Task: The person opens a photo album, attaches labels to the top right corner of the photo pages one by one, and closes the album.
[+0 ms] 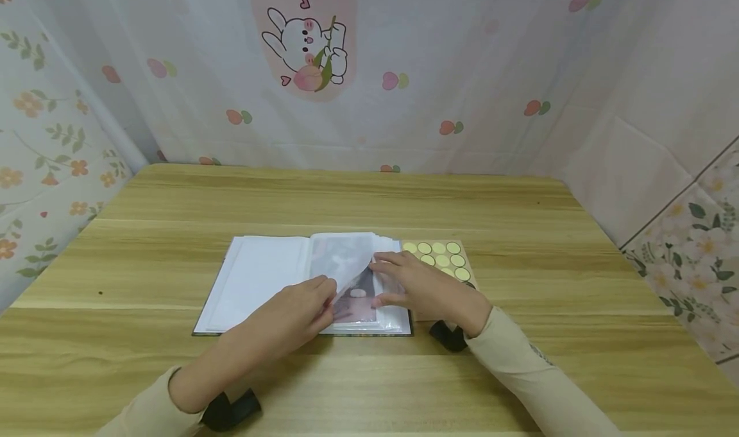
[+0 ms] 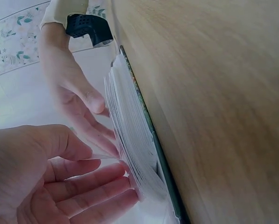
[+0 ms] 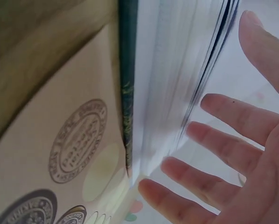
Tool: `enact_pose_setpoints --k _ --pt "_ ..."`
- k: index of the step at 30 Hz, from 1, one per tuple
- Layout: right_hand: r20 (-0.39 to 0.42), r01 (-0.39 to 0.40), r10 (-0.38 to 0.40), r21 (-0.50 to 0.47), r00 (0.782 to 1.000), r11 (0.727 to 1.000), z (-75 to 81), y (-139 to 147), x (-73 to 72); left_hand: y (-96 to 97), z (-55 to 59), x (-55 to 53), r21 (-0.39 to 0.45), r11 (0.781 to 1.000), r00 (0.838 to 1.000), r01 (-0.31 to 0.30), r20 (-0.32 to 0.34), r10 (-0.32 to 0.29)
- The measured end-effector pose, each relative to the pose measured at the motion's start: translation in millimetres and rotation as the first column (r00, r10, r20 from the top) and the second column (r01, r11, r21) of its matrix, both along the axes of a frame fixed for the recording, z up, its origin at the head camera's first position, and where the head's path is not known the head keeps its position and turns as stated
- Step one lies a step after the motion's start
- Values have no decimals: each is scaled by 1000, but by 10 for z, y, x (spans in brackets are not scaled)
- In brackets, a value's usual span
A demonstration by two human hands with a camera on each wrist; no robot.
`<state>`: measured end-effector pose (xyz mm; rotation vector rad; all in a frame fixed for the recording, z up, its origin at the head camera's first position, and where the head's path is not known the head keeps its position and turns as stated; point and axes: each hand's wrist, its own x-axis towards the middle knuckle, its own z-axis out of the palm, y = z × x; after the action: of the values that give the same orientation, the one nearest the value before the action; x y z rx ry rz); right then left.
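A photo album [image 1: 260, 273] lies open on the wooden table, its left side showing white pages. My left hand [image 1: 303, 305] pinches the lower edge of a lifted clear sleeve page [image 1: 343, 257] between thumb and index finger; the left wrist view shows this thin edge at the thumb tip. Under the raised page, a dark and pinkish picture [image 1: 358, 305] shows. At the album's right edge, my right hand [image 1: 418, 283] has its fingers spread and touches the pages. In the right wrist view its fingers [image 3: 223, 149] are extended beside the page stack [image 3: 172, 70].
A brown sheet of round yellow stickers [image 1: 441, 259] lies against the album's right side, partly covered by the right hand and wrist. Black wrist devices [image 1: 231, 411] sit on both wrists. Patterned cloth [image 1: 404, 52] hangs behind the table [image 1: 369, 199] and at its sides.
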<state>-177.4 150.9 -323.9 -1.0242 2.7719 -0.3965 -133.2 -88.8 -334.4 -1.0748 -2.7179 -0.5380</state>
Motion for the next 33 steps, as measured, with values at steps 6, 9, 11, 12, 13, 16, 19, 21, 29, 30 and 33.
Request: enact_pose_setpoints --k 6,9,11,12,13,16,19,21,29,30,33 --pt "-1 -14 14 21 1000 1000 -27 -16 -89 -10 4 -10 -16 1000 1000 -1 -10 0" --pt "14 -21 21 29 1000 999 -41 -10 -137 -13 10 -14 -20 1000 1000 6 -9 -6" --pt "29 -20 19 35 999 999 -48 -11 -167 -13 15 -17 -17 1000 1000 12 -5 -12" --pt "38 -14 13 40 999 999 -48 -14 -181 -13 16 -20 -17 1000 1000 14 -2 -14" --pt "46 -13 11 42 999 999 -48 -18 -193 -12 20 -21 -15 1000 1000 17 4 -17" --pt "92 5 -8 41 996 999 -48 -37 -215 -16 24 -22 -11 1000 999 25 20 -25" --pt "126 20 -25 41 992 999 -53 -47 -227 -20 27 -19 -9 999 999 33 33 -32" --pt "133 26 -31 43 991 999 -59 -49 -238 -21 31 -18 -9 999 998 36 44 -36" --pt "170 48 -56 49 984 998 -83 -42 -259 -49 40 -33 -2 1000 992 23 125 -22" --pt "179 53 -61 48 982 997 -82 -42 -258 -53 40 -37 3 1000 991 19 134 -19" --pt "191 61 -70 51 979 997 -81 -42 -255 -64 56 -44 17 1000 987 5 159 -7"
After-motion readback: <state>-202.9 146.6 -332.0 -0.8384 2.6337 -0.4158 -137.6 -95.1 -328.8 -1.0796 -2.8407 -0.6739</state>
